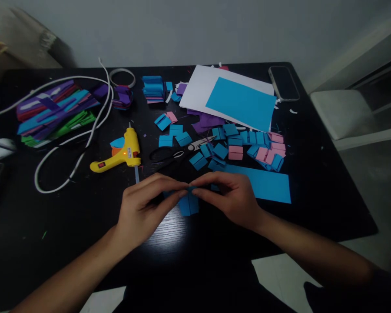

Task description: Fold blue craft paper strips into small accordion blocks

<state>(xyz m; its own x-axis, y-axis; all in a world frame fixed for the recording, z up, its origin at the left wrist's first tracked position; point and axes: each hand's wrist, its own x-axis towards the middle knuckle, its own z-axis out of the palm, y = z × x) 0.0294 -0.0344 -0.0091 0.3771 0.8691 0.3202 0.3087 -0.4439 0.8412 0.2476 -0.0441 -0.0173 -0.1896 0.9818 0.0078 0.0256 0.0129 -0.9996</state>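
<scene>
Between both hands, low over the black table, is a small folded blue paper piece (189,204) with a crease down its middle. My left hand (150,204) pinches its upper left edge between thumb and fingers. On the other side, my right hand (231,195) pinches the upper right edge, fingertips nearly touching those of the left. Just beyond the hands lie black-handled scissors (190,148) and several folded blue and pink paper pieces (235,152). A blue paper strip (270,184) lies partly behind the right hand.
A yellow glue gun (128,150) with a lit orange light lies left of the scissors. A white cable (39,169) loops around bundled coloured strips (55,108). White and blue sheets (241,102) and a phone (284,82) are at the back right.
</scene>
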